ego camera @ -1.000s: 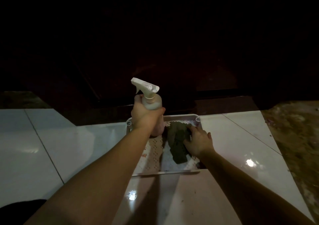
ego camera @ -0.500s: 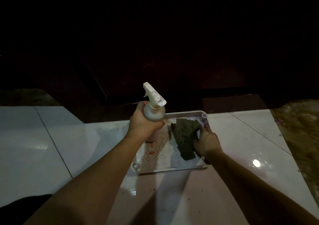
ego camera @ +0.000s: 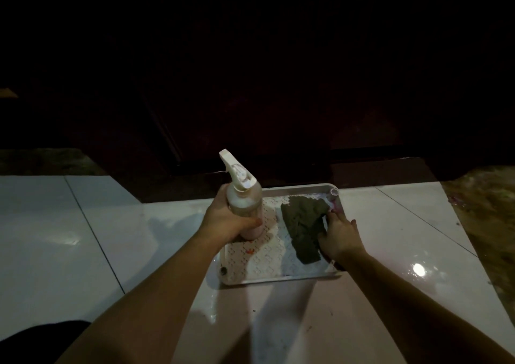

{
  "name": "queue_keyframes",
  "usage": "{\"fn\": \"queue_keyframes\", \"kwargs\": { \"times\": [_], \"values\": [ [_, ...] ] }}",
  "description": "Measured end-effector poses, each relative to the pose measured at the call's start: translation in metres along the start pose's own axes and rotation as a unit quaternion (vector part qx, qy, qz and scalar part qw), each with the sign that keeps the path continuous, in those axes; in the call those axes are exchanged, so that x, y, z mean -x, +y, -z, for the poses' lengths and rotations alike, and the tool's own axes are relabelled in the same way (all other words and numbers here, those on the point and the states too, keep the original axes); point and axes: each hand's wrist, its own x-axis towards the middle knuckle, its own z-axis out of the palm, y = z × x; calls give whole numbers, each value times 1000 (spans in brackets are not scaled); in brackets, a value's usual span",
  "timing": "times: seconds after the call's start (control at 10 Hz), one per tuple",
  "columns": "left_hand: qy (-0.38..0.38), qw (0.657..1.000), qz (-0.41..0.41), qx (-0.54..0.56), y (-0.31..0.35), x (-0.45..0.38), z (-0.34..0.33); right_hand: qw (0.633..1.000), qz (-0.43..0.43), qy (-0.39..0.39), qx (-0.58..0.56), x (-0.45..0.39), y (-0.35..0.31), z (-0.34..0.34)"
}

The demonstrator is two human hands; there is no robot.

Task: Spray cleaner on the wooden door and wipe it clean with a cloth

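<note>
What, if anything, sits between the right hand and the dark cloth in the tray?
Nothing visible. The right hand already lies on the right edge of the crumpled dark green cloth in the white rectangular tray. The left hand holds the white-triggered spray bottle off to the cloth's left.

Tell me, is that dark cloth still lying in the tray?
Yes, still in. The dark cloth lies crumpled on the tray, and the right hand touches its edge. Whether the fingers grip it, I cannot tell.
</note>
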Motion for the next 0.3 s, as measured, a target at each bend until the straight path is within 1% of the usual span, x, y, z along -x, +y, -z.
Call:
{"fn": "queue_keyframes", "kwargs": {
  "times": [0.1, 0.2, 0.3],
  "values": [
    [-22, 1000, 8, -9, -7, 3, 5, 1000, 12, 28, -6, 4, 0, -3],
    [-32, 996, 40, -68, -14, -2, 17, 998, 17, 67, -7, 11, -5, 4],
    [-50, 980, 93, -169, -15, 10, 41, 979, 95, 170, -57, 39, 4, 2]
  ]
}}
